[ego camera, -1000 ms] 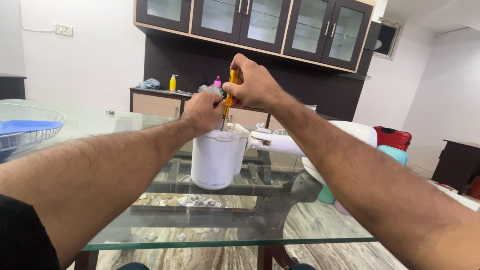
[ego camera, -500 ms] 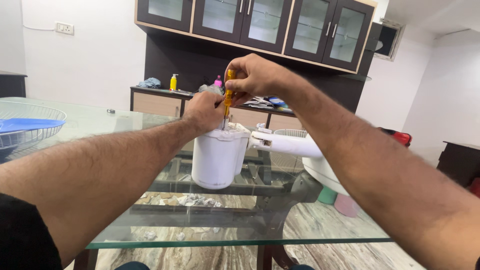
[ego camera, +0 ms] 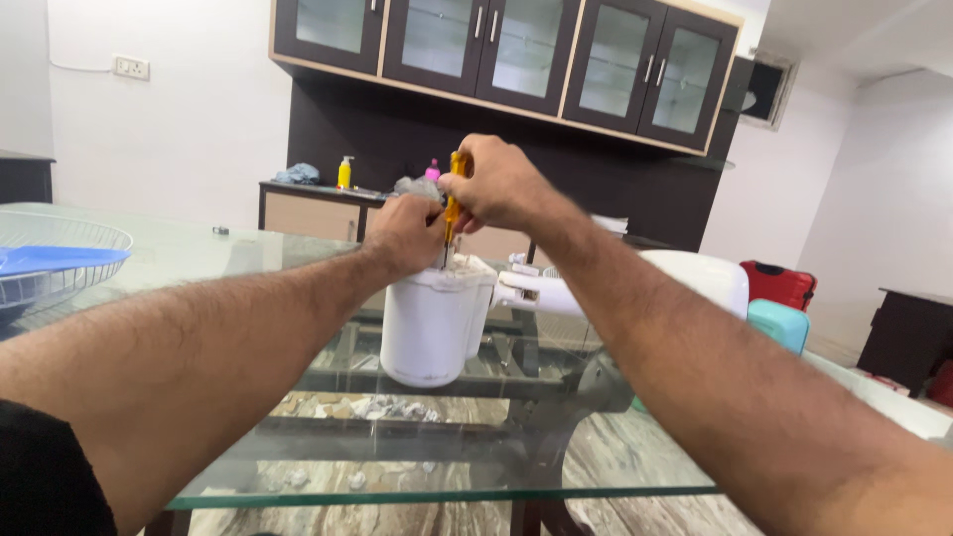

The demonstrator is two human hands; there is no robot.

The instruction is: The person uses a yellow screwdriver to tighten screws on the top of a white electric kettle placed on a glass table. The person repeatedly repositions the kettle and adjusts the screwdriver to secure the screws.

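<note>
Not much is changing since a second ago: my hands are staying put on top of the pot, and my view is just swinging a bit so the white chair back on the right is showing more. I'm pinching the yellow-handled screwdriver (ego camera: 454, 203) in my right hand (ego camera: 499, 185), fingers curled fully round the handle, tip pointing straight down into the top of the white plastic container (ego camera: 434, 323). My left hand (ego camera: 404, 235) is clamping down over the lid edge, closed on the rim to stop it turning. The container is sitting upright on the glass table (ego camera: 248, 288), roughly in the middle, with a white handle piece (ego camera: 531, 291) sticking out to its right. I'm guessing it's light, stiff plastic, so it's probably going to skate on the glass if I push sideways, and the smooth wall is looking slippery; gripping at the rim or the handle seems the safest bet. A wire basket (ego camera: 60, 260) is sitting well off to the left.
</note>
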